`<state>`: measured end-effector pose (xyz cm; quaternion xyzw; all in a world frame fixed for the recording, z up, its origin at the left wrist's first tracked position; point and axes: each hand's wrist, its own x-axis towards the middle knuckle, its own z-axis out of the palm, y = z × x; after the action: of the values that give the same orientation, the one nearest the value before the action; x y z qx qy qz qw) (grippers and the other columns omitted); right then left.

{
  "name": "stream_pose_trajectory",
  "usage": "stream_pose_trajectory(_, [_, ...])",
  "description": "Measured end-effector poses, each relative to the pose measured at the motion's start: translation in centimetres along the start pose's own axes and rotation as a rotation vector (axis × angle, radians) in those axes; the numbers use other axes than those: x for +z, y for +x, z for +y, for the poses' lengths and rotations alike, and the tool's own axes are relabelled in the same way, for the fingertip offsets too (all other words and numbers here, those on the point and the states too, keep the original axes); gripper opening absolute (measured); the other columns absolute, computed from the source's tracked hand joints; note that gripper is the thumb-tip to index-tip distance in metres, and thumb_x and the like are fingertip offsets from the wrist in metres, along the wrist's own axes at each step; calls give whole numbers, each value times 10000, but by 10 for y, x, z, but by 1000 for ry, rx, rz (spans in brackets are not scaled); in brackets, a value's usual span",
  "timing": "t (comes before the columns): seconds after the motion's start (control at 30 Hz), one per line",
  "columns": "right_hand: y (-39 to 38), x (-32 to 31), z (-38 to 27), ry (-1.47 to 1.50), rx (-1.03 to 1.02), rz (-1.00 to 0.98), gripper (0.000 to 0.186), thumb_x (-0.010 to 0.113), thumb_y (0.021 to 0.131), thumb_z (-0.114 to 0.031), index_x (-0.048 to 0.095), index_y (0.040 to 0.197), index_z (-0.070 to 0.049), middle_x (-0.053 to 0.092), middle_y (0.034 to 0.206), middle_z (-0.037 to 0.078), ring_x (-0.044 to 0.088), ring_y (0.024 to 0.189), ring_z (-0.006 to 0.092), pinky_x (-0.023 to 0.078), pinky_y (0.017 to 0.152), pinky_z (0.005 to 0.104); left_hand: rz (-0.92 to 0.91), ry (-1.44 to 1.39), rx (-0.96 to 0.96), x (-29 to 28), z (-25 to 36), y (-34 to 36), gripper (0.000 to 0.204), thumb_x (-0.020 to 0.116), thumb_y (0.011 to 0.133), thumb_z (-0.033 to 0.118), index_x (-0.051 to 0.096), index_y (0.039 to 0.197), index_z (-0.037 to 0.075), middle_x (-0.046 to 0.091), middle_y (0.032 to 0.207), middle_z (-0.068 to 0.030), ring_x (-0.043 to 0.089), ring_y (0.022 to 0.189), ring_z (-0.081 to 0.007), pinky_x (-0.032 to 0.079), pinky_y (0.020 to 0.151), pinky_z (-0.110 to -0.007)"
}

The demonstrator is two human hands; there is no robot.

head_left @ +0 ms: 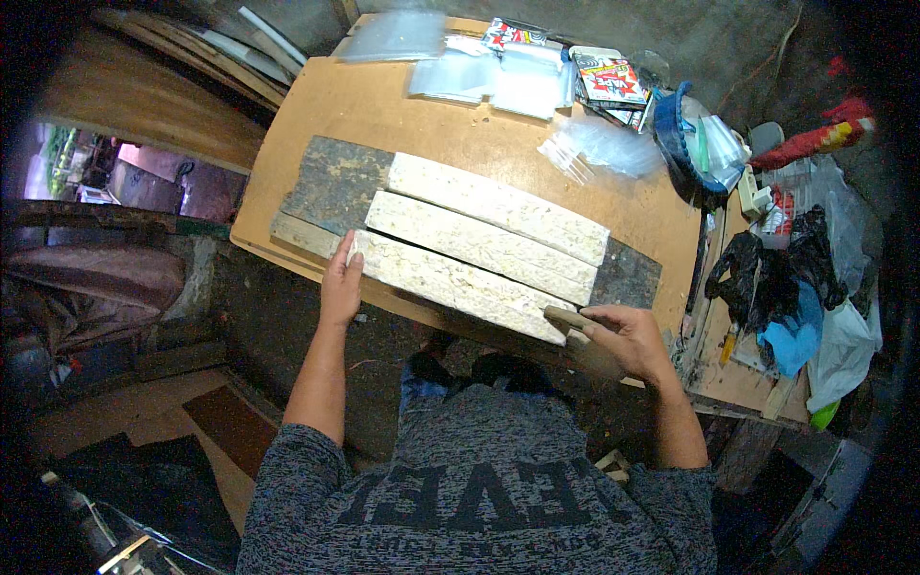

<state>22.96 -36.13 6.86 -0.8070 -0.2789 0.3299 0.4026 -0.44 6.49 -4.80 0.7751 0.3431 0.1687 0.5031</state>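
Note:
Three long cream-white slabs with a speckled surface, which look like tempeh, lie side by side on a dark worn board [331,182]. They are the far slab [498,206], the middle slab [479,247] and the near slab [450,286]. My left hand [343,278] grips the left end of the near slab, thumb on its top. Close to that slab's right end, my right hand [625,335] is closed round a flat grey-brown piece [563,317]. Its kind is unclear, and part of it is hidden by the fingers.
Clear plastic bags [470,77] and small printed boxes [609,79] lie along the table's [287,110] far edge. A blue basket [676,144] stands at the far right. Black plastic bags [767,259] and a blue bag [795,331] crowd the surface at right.

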Motion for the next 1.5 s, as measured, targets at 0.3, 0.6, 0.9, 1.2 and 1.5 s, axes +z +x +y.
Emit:
stream_pose_trajectory(0.3, [-29,-27,-31,-298,-111,56,289,745,852,-187,743,1107,-54,736,972,183,714,879,333,556,786,378,12,25,-18,0,9,-4,523,526,1051,256,433,1512,29,501,1484,-184,466,1364,-242,346,1131,-343])
stream_pose_trajectory(0.6, [-26,-12,-29,-439,-193,66,253,750,818,-199,755,1040,-79,715,903,166,682,850,377,555,756,429,29,30,-9,5,16,-4,518,530,1051,250,439,1512,32,531,1458,-163,495,1326,-216,363,1110,-327])
stream_pose_trajectory(0.9, [-30,-7,12,-5,42,0,298,729,898,-201,730,1147,-37,742,1100,163,716,995,266,545,842,361,12,-11,-59,3,10,-3,509,523,1051,256,444,1515,62,483,1496,-195,452,1384,-272,349,1135,-363])
stream_pose_trajectory(1.2, [-47,-43,-43,-365,58,16,308,743,849,-216,739,1123,-76,726,1008,191,694,921,377,559,794,424,-12,56,-39,0,5,-2,511,511,1050,277,449,1510,63,435,1535,-221,405,1436,-322,318,1166,-391])
stream_pose_trajectory(1.5, [-30,-8,-25,-429,-37,83,277,731,861,-215,746,1111,-96,725,975,188,690,904,382,557,786,431,-1,-2,-47,5,11,-3,513,511,1049,293,455,1511,77,453,1523,-213,422,1424,-310,327,1156,-382])
